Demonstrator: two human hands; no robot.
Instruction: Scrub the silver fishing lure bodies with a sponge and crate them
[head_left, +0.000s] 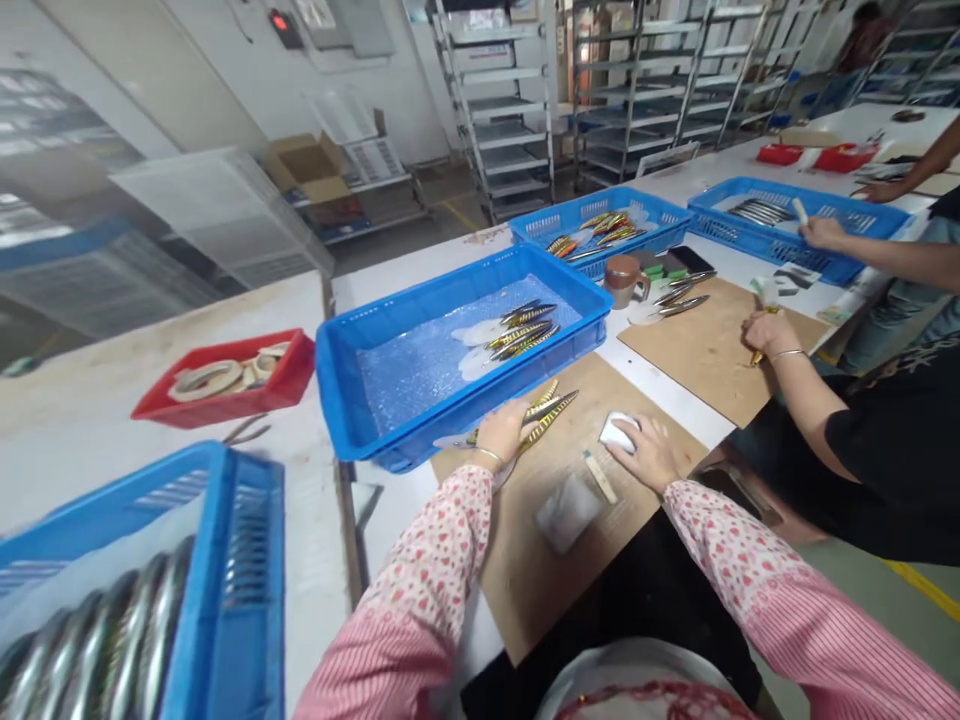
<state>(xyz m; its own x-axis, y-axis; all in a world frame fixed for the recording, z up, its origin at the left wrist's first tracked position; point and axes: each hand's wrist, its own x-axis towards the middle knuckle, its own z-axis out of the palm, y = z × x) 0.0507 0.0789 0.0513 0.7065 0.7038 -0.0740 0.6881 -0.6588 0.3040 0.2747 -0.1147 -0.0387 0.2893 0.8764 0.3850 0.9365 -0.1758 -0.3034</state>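
- The left hand (504, 432) was bent down over several gold-and-black striped fishing lures (541, 430), touching them, their pointed ends showing past the fingers; how firmly it gripped, if at all, I couldn't tell.
- The right hand (646, 455) lay low and partly open, fingers loosely bent, its thumb side touching a white pad (619, 431) — whether it had hold of the pad wasn't clear.
- Under both hands was a brown board (517, 595). On it, between the hands and nearer the body, lay a pale stick (601, 478) with a teal end, and beside that a blurred grey square (568, 512). Faint marks near the stick looked like print, too blurred to read.
- Just beyond the left hand stood a blue plastic tray (327, 395), more striped lures (525, 335) lying towards its right end.
- Well to the left of the left hand, a red tray (240, 405) held cream-coloured rings (206, 382); nearer the body was a slotted blue crate (255, 580) of long silvery pieces (101, 630).
- Beyond the right hand stood a brown mug (619, 280); to its right, a co-worker's hand (771, 333) held something gold-coloured.
- Far past both hands, a rack sign (489, 50) bore red lettering — too small to read.
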